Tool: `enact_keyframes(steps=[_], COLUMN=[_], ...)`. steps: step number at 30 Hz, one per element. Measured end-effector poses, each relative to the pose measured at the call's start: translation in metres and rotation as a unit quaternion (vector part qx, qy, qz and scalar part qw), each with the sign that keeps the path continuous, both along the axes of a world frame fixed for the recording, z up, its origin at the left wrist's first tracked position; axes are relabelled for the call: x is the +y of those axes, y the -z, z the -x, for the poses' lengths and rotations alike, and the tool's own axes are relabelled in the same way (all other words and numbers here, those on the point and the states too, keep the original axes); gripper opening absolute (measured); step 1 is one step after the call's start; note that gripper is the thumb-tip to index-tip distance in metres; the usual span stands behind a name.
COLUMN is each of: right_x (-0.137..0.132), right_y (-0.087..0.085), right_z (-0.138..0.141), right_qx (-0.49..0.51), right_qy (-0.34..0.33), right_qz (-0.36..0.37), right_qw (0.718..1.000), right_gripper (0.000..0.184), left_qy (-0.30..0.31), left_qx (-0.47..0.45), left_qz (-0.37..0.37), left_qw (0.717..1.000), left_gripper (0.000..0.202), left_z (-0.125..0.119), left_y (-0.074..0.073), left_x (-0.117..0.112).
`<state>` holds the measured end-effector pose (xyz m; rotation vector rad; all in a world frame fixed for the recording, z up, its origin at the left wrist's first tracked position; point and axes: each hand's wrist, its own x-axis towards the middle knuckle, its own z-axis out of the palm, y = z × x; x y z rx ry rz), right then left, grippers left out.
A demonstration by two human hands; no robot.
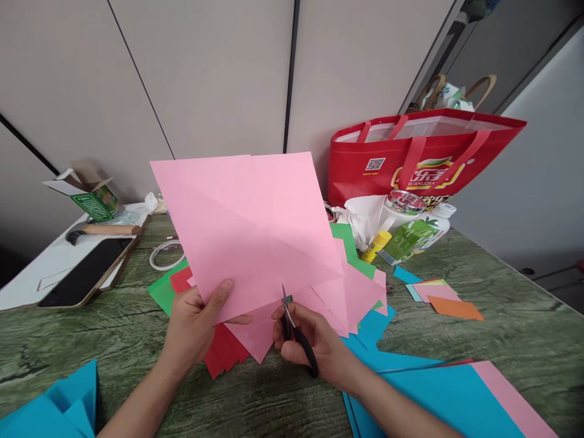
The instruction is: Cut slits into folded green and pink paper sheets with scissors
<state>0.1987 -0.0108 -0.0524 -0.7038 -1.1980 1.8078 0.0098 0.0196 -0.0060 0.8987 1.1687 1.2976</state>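
My left hand (197,321) holds a large pink paper sheet (255,225) by its lower left edge, thumb on the front, lifting it above the table. Creases run across the sheet. My right hand (314,344) grips small black-handled scissors (294,328), whose blades point up into the sheet's bottom edge. Under the hands lie red (225,353), green (163,291) and blue (371,328) paper sheets, with more pink pieces (356,295) to the right.
A red shopping bag (420,155) stands at the back right, with a yellow glue stick (376,246), a white bottle (413,234) and crumpled tissue before it. Small paper scraps (449,301) lie right. A tape roll (165,254), phone (84,274), hammer (103,230) and open box (89,194) lie left.
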Motion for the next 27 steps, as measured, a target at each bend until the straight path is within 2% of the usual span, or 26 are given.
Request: enact_keyframes(steps=[27], right_x=[-0.0011], right_y=[-0.0034], right_z=[0.0072], right_qx=[-0.043], right_qy=[0.042], right_qz=[-0.001], right_qw=[0.998], right_gripper=[0.032], left_qy=[0.002], left_qx=[0.015], left_qz=[0.024], left_qw=[1.0], left_gripper=[0.018], left_z=[-0.0017], left_y=[-0.0019], left_x=[-0.0015])
